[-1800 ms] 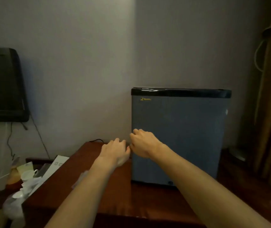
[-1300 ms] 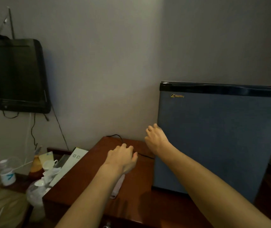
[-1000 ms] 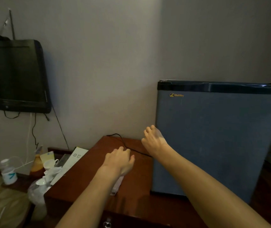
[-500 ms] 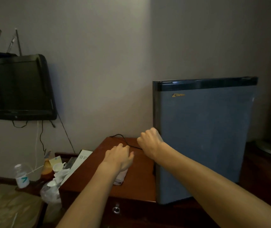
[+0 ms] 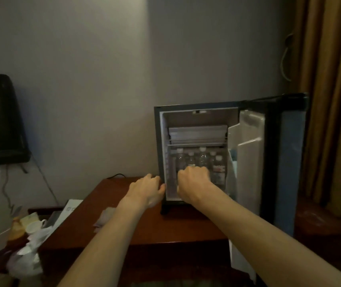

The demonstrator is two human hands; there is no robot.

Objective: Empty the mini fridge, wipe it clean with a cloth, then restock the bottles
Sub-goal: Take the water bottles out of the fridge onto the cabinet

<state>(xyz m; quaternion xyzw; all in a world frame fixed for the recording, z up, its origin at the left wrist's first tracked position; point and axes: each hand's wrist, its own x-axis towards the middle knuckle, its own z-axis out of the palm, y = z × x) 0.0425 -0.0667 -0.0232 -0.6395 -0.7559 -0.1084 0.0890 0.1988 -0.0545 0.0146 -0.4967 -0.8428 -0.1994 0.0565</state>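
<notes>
The mini fridge [image 5: 161, 154] stands on the dark wooden table [image 5: 124, 230] against the wall, its door [image 5: 289, 162] swung wide to the right; inside, under a wire shelf [image 5: 196, 143], a row of clear plastic bottles [image 5: 202, 157] with white caps stands upright, close together. The right hand [image 5: 193, 181] is inside the opening, fingers curled as if round the front bottle, though its knuckles hide the contact and I cannot tell for sure that it has hold of one; the left hand [image 5: 147, 190] rests relaxed at the lower left edge of the fridge's frame, holding nothing, seemingly steadying the cabinet. A pale cloth [image 5: 103, 219] lies on the table beside the left forearm, untouched.

To my eye the bottles look full, so each should be moderately heavy for its size, with thin walls that give under a hard squeeze; if chilled they may be damp and slippery. The surest hold looks to be round the body just below the shoulder, or at the neck under the cap, lifting straight up a little before drawing outward; packed so tightly, a careless pull could topple a neighbour. The cloth is soft and light and can be bunched anywhere.
</notes>
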